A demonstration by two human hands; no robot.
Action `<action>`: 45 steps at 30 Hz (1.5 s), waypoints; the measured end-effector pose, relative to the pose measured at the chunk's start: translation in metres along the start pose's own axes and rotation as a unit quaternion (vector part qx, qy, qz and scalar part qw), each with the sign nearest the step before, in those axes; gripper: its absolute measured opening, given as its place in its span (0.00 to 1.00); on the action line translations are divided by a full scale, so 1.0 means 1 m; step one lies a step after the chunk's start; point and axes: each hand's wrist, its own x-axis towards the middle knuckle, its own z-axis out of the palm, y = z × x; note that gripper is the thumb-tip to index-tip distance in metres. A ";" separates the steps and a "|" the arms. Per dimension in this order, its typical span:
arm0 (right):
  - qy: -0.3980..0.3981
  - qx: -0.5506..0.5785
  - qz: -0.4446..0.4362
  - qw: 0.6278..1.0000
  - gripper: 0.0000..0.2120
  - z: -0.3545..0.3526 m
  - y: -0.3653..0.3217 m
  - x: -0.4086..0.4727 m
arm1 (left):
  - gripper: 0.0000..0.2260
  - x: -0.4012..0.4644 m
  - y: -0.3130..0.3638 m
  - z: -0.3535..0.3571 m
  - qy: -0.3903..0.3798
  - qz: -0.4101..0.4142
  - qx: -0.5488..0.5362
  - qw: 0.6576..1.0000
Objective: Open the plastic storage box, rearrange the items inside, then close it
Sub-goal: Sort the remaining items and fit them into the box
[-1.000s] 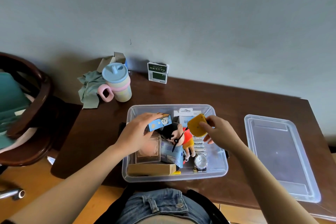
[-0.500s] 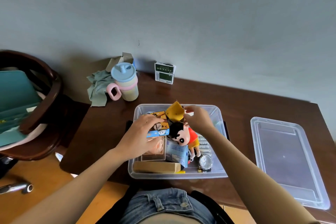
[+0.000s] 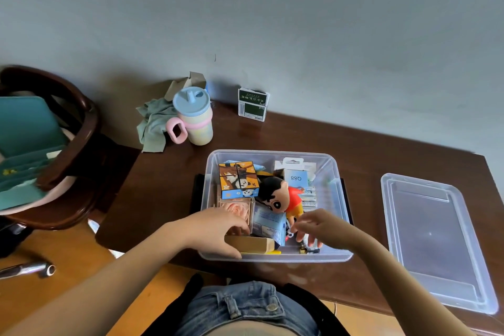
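The clear plastic storage box (image 3: 339, 188) stands open in the middle of the brown table (image 3: 169, 188). Its lid (image 3: 436, 240) lies flat to the right. Inside are a panda picture cube (image 3: 238, 179) at the back left, a red-shirted doll (image 3: 281, 196), a blue pack (image 3: 268, 222), a pink rose box (image 3: 236, 207), batteries (image 3: 309, 198) and a tan block (image 3: 256, 243) along the near wall. My left hand (image 3: 212, 229) grips the tan block's left end between thumb and fingers. My right hand (image 3: 321, 229) reaches down into the near right corner, its loosely spread fingers hiding what they touch.
A pastel lidded cup (image 3: 195, 120) with a pink handle, a green cloth (image 3: 154, 125) and a small green-and-white carton (image 3: 252, 105) stand at the back by the wall. A dark wooden chair (image 3: 79, 144) holding teal things is on the left.
My left hand let go of the panda cube, which now lies at the back left. My right hand no longer holds the yellow piece. Both hands moved to the box's near side.
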 end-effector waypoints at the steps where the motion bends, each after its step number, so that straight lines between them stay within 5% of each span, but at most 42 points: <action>1: -0.004 -0.004 0.008 1.000 0.13 0.002 0.003 0.000 | 0.23 0.001 0.001 0.001 0.005 0.000 0.002 1.000; 7: -0.022 -0.047 0.031 0.998 0.15 0.010 0.011 0.003 | 0.23 0.005 0.000 0.002 0.015 0.017 0.014 1.000; 14: -0.023 -0.186 0.058 0.981 0.15 0.010 0.017 0.012 | 0.11 0.004 0.004 0.013 0.055 0.040 0.009 0.998; 22: -0.124 -0.207 0.054 0.969 0.15 0.022 0.018 0.029 | 0.07 -0.006 0.006 0.013 0.141 0.054 -0.008 0.989; 32: -0.174 -0.141 0.119 0.967 0.23 0.057 0.017 0.061 | 0.06 -0.027 -0.010 -0.016 0.301 -0.005 -0.261 0.917; 36: -0.169 -0.077 0.136 0.973 0.34 0.063 0.015 0.062 | 0.06 -0.021 -0.013 -0.015 0.318 -0.021 -0.323 0.891; 42: -0.212 0.038 0.135 0.967 0.23 0.054 0.009 0.059 | 0.08 -0.018 -0.011 -0.012 0.319 -0.013 -0.373 0.871; 45: -0.193 -0.001 0.097 0.976 0.21 0.060 0.003 0.061 | 0.08 -0.017 -0.012 -0.013 0.320 -0.018 -0.385 0.866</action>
